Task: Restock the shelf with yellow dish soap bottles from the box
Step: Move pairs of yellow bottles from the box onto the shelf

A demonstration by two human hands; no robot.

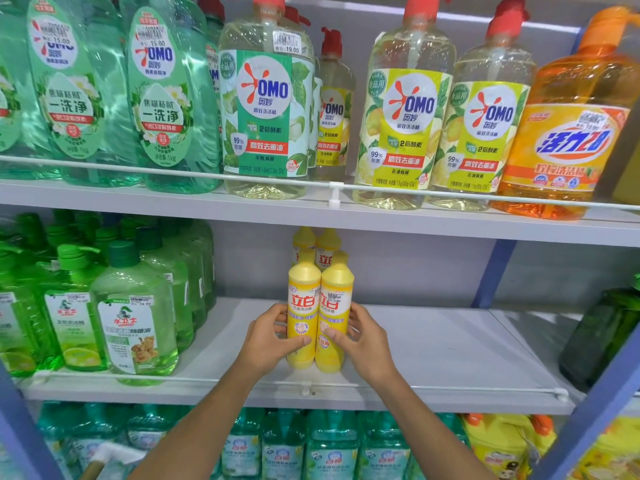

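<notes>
Two yellow dish soap bottles stand side by side on the middle shelf [433, 344], near its front rail. My left hand [268, 337] grips the left bottle [303, 299] around its lower half. The right bottle [336, 303] is held the same way by my right hand [363, 337]. Both bottles are upright and touch each other. Behind them stand two more yellow bottles [317, 244], of which only the tops show. The box is out of view.
Green dish soap bottles [135, 317] fill the middle shelf's left side. A dark green bottle [602, 334] stands at its right end. The upper shelf holds large pump bottles [405, 109]; the lower shelf holds teal bottles [329, 445]. A thin white rail [311, 386] runs along the shelf front.
</notes>
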